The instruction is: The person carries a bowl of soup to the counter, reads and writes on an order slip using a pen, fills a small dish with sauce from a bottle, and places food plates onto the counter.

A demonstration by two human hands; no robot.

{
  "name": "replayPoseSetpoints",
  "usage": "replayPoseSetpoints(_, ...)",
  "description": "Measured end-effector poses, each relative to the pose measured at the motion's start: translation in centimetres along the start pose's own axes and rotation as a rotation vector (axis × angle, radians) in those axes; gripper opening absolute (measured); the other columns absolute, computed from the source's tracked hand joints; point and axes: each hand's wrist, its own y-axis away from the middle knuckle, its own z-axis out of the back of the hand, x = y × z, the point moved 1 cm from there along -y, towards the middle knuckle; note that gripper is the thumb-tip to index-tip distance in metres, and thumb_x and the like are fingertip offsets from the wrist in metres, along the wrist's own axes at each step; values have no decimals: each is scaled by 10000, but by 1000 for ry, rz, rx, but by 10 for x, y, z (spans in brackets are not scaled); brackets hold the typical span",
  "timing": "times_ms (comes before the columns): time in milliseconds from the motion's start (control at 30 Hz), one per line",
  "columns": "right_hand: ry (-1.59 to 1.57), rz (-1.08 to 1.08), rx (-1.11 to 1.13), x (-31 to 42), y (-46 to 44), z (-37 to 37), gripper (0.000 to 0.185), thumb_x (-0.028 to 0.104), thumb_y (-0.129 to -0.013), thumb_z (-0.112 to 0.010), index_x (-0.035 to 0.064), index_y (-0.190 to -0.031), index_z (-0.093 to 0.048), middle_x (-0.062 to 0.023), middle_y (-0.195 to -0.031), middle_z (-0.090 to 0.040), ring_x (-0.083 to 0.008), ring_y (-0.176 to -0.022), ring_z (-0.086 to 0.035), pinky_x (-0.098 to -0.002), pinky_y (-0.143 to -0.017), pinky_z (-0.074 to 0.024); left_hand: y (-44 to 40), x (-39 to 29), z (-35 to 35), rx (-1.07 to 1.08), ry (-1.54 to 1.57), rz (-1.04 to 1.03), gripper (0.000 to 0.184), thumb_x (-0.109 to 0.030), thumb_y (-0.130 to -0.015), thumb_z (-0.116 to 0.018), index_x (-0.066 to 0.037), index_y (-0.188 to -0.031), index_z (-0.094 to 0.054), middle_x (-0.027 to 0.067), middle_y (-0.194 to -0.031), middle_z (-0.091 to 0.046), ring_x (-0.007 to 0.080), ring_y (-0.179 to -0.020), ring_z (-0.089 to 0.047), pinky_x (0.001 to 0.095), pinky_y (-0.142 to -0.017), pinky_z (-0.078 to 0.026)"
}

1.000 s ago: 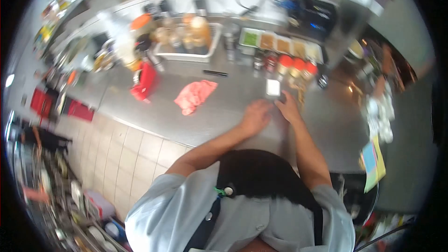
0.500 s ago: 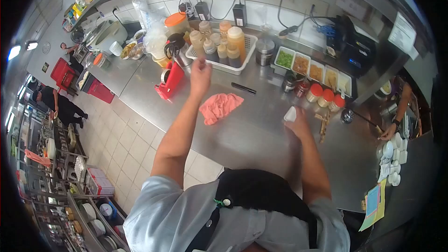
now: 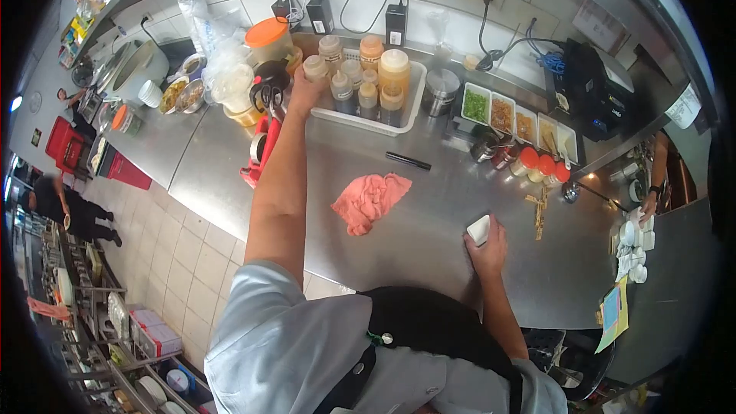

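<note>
My left hand reaches to the near left corner of a white plastic basket. Its fingers wrap round a squeeze bottle with a pale top; the hand hides the bottle's lower part. More squeeze bottles, among them a tall orange-yellow one, stand upright in the basket. Low over the steel counter, my right hand grips a small white dish. A crumpled pink cloth lies between my arms, with a black pen just beyond it.
Left of the basket are a red holder and scissors. To the right stand a metal canister, trays of chopped toppings and red-lidded jars. Another person's hand is near white spoons at far right.
My left hand has moved up and left onto a squeeze bottle in the basket. My right hand still holds the white dish, now nearer my body. The view has shifted slightly.
</note>
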Motion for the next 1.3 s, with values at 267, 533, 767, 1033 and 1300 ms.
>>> replayPoseSetpoints(267, -29, 3, -2, -2, -2, 0, 933, 279, -744, -910, 39, -1532, -473, -229, -1412, -554, -410, -1311, -549, -489, -1113, -458, 9, 2, 32, -213, 265, -73, 588, -92, -847, -778, -17, -1386, -554, 100, -1260, -682, 215, -1160, -649, 375, -1026, -506)
replayPoseSetpoints(533, -213, 60, 178, -7, -11, 17, 956, 185, -722, -921, 45, -1550, -465, -221, -1385, -539, -408, -1300, -549, -461, -1114, -470, 102, -144, 64, 35, 694, -83, 560, -211, -967, -720, -39, -1453, -500, 119, -1319, -650, 262, -1180, -662, 440, -1000, -561)
replayPoseSetpoints(767, -270, 138, 466, -52, -15, 53, 988, 106, -673, -928, 56, -1547, -469, -227, -1499, -503, -414, -1403, -499, -438, -1178, -436, 222, -171, -21, 286, 884, 176, 654, -295, -928, -791, -44, -1452, -491, 157, -1295, -659, 299, -1190, -668, 477, -1034, -570)
replayPoseSetpoints(1033, -189, 272, 604, -174, 19, 142, 820, -27, -780, -676, 203, -1553, -525, -247, -1549, -478, -428, -1470, -438, -422, -1229, -382, 384, -196, -192, 345, 619, 159, 565, -104, -903, -803, 2, -1393, -541, 99, -1286, -670, 207, -1227, -631, 370, -1077, -480)
replayPoseSetpoints(1300, -332, -15, 427, -208, 41, 179, 763, 225, -812, -787, -45, -1474, -520, -271, -1477, -514, -439, -1398, -477, -470, -1187, -393, 486, -204, -289, 298, 277, 64, 667, -103, -894, -824, -26, -1453, -468, 86, -1348, -605, 197, -1244, -593, 375, -1107, -454)
